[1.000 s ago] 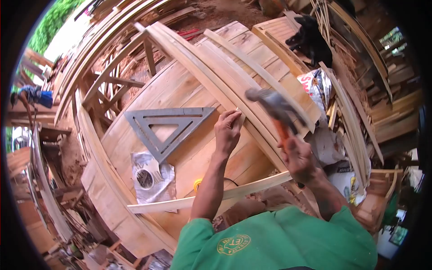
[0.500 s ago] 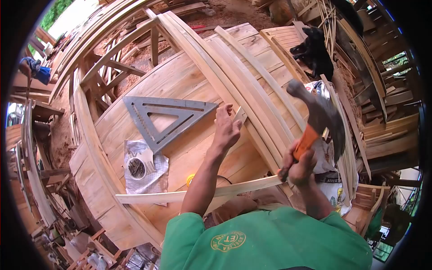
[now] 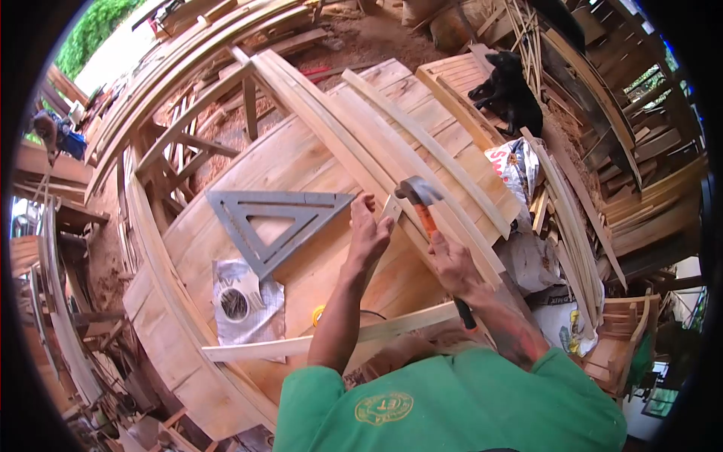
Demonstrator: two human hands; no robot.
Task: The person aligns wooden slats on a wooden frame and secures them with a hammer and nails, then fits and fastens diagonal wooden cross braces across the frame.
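My right hand (image 3: 454, 265) is wrapped round the orange and black handle of a hammer (image 3: 426, 218). The hammer's head is low, right beside a small wood piece (image 3: 391, 208) at the edge of the long strips. My left hand (image 3: 369, 235) has its fingers curled at that piece, apparently pinching it against the strips; the fingertips are partly hidden. Left of this hand a grey metal triangular square (image 3: 265, 265) lies flat on the boards. Nails (image 3: 234, 303) sit in a round opening on a silver wrapper (image 3: 260, 325).
Long wooden strips (image 3: 331, 124) run diagonally over a planked panel (image 3: 181, 331). A loose slat (image 3: 410, 322) crosses before my body, near a yellow round object (image 3: 318, 315). A black dog (image 3: 512, 94) lies at the back right. Sacks (image 3: 531, 260) and stacked timber (image 3: 655, 218) stand right.
The hammer has swung down and left from its raised position to the small wood piece. My left hand keeps its place there. The view has shifted slightly.
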